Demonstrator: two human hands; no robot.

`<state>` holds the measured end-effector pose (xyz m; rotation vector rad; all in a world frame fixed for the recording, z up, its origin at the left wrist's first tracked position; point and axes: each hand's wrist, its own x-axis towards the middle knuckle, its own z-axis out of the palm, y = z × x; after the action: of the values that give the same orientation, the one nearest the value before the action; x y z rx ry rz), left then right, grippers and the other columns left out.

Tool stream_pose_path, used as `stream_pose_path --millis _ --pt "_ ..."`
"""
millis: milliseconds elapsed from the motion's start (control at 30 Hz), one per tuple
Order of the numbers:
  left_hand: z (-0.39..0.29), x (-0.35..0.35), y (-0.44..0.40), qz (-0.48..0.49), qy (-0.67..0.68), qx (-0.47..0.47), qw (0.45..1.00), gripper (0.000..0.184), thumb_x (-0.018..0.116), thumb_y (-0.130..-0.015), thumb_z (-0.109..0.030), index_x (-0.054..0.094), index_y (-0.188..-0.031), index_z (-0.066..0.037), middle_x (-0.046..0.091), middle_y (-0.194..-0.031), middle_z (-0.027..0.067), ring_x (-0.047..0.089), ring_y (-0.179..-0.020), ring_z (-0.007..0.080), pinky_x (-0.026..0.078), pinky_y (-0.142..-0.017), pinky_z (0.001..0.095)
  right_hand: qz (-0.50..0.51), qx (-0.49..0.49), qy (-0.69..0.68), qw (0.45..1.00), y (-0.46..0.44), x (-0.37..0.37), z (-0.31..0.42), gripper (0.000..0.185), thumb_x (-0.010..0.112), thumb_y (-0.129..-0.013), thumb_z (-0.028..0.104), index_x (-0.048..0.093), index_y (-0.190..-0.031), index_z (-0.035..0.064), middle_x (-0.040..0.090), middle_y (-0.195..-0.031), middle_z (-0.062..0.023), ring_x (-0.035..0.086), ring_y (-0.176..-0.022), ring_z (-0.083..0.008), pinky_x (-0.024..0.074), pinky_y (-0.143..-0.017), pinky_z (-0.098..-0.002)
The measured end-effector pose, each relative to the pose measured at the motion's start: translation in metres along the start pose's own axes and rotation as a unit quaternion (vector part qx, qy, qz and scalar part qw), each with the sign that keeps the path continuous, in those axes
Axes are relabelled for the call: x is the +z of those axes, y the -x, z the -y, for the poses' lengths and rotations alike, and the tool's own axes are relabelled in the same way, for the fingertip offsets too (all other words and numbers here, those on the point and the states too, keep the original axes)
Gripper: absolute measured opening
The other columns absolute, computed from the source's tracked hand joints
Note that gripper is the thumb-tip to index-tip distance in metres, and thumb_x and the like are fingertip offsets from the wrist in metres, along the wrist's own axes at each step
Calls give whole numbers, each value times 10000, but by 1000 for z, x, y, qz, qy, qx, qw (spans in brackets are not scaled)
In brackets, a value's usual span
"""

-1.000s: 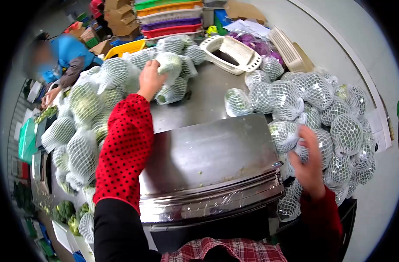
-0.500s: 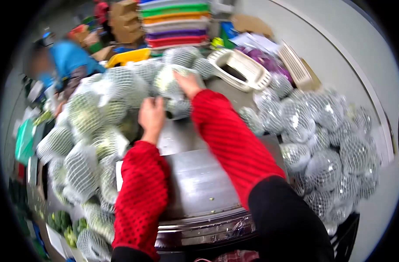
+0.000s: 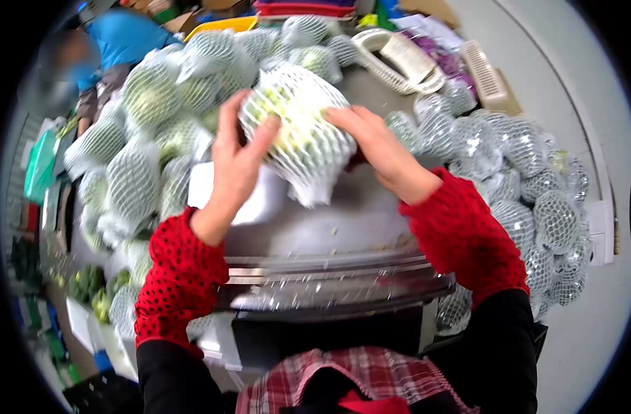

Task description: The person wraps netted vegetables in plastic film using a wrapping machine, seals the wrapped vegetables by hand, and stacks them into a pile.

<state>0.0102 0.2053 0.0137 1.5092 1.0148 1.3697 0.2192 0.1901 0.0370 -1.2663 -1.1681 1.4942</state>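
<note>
A pale green vegetable in a white foam net (image 3: 294,127) is held up over the metal work surface (image 3: 315,228). My left hand (image 3: 237,155) grips its left side, the thumb across the front. On its right side my right hand (image 3: 379,146) presses with bent fingers, some hidden behind the net. Net-wrapped vegetables (image 3: 132,176) are heaped on the left and behind. At the right lies a pile of net-covered vegetables with shiny clear wrapping (image 3: 515,221).
A cream basket (image 3: 426,84) stands at the back, near a yellow crate (image 3: 222,26). A person in blue (image 3: 129,34) is at the upper left. Bare broccoli (image 3: 87,284) lies at the lower left. A wall runs along the right.
Both hands have drawn back toward me with a netted vegetable from the back heap. My right hand, first over the right pile, crossed to the heap and now holds the vegetable's right side.
</note>
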Motion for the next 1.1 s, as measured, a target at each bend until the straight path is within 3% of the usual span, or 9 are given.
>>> stream_pose_path --millis 233,300,500,633,767,900,1000,1067,1100 --pt "-1 -23 115 43 -99 -95 990 600 610 -917 -292 346 -1335 49 566 -1166 155 553 -1032 186 462 -864 318 3 -52 146 988 87 26 -56 583 497 -951 413 481 -1244 -91 597 -1184 -199 548 -1107 -224 387 -982 -321" --pt "-12 -45 123 -3 -7 -141 990 530 606 -911 -312 450 -1267 48 618 -1097 187 627 -907 208 494 -767 332 -83 14 139 987 125 11 -38 524 489 -958 421 522 -1220 -32 652 -1002 -126 604 -806 -181 492 -728 -324" --pt "-32 -108 191 153 -671 -66 723 506 625 -794 -501 691 -633 -25 596 -549 184 634 -545 318 488 -525 422 -99 60 594 796 197 -38 -59 526 656 -761 513 676 -605 11 602 -572 -192 607 -570 -377 477 -562 -442" --pt "-22 -93 179 174 -550 -144 804 281 627 -778 -338 716 -683 -89 623 -613 168 632 -617 354 502 -587 435 -48 74 678 730 195 -22 -71 480 670 -754 479 686 -637 15 613 -608 -192 618 -600 -365 479 -577 -429" --pt "-28 -97 193 122 -368 -161 907 269 620 -811 -217 623 -670 12 618 -590 166 608 -538 290 440 -509 372 19 14 297 955 195 -26 -89 271 617 -854 201 621 -744 -46 586 -590 -76 544 -516 -125 415 -499 -279" --pt "-118 -124 216 112 172 -422 883 292 515 -923 -139 506 -656 -21 460 -492 54 444 -381 149 354 -371 269 102 142 -45 984 244 -10 -13 216 491 -908 157 559 -788 -9 600 -648 -149 579 -526 -169 458 -474 -258" --pt "-153 -101 158 90 377 -125 913 234 488 -897 -115 489 -679 -31 549 -599 152 573 -505 271 513 -461 375 90 -173 -165 967 217 -3 36 224 446 -915 117 563 -782 -21 630 -719 -177 599 -543 -174 493 -494 -276" --pt "-136 -70 93 -29 212 27 976 277 459 -956 -117 514 -736 42 649 -953 213 641 -965 288 489 -915 398 1 -276 -181 944 139 4 60 199 478 -915 110 577 -824 -37 665 -820 -175 642 -690 -182 524 -622 -275" --pt "-108 -55 58 -68 148 44 986 241 477 -960 -99 526 -766 36 650 -887 132 626 -847 204 490 -810 317 -76 -305 -188 931 97 6 43 194 514 -913 107 599 -885 -66 666 -855 -182 662 -785 -212 545 -709 -296"
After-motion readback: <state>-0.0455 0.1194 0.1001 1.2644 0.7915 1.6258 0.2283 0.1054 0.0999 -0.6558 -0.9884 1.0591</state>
